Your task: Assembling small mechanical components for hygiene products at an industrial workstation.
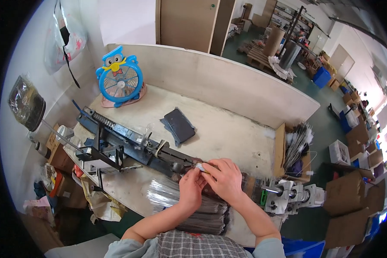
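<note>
My left hand [191, 188] is closed at the right end of a long black metal fixture [135, 146]; whatever it pinches is too small to make out. Beside it, my right hand [225, 177] bends its fingers round a small white-and-yellow piece [201, 167], whose kind I cannot tell. The fingertips of both hands nearly meet there. Below my hands and forearms lies a thick stack of thin silvery wires [163, 194], partly covered by them. A spring and a rubber band sit along the fixture.
A blue penguin-shaped fan [121, 84] and a dark flat pad [179, 125] are on the table. A black-framed device [99, 152] stands at left. At right are a metal clamping machine [293, 195] and a cardboard box [280, 148] of thin wires. A low partition [228, 79] edges the table.
</note>
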Motion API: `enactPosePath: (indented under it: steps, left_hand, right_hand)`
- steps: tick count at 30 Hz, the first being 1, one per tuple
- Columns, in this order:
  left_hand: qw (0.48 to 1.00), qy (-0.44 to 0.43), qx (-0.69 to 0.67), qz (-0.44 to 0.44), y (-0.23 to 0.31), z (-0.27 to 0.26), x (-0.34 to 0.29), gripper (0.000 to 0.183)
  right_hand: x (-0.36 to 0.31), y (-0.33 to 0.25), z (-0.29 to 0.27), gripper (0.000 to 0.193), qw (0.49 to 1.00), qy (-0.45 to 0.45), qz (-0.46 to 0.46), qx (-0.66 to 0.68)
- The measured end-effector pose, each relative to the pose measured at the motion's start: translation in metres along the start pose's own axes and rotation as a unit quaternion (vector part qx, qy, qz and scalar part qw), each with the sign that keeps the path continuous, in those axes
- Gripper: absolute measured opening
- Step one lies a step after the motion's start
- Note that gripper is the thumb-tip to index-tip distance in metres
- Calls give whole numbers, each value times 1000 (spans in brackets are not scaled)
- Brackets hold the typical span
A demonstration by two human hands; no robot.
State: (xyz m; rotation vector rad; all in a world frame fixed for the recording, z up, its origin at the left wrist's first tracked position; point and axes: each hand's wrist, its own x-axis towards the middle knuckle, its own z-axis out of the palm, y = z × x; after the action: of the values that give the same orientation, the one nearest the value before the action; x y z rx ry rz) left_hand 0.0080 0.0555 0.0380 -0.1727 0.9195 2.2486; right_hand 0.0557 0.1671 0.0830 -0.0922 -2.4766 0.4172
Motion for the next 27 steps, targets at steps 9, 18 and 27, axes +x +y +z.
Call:
enactPosePath:
  steps: [9, 18, 27]
  left_hand:
    - [999, 17, 2, 29, 1, 4, -1, 5]
    - [999, 17, -1, 29, 1, 4, -3, 4]
    - [999, 1, -42, 8, 2, 0, -3, 16]
  right_hand:
    - [-9, 11, -2, 22, 1000, -6, -24, -7]
    - [-3, 2, -1, 24, 999, -32, -4, 15]
    - [-2, -3, -1, 29, 999, -2, 19, 28]
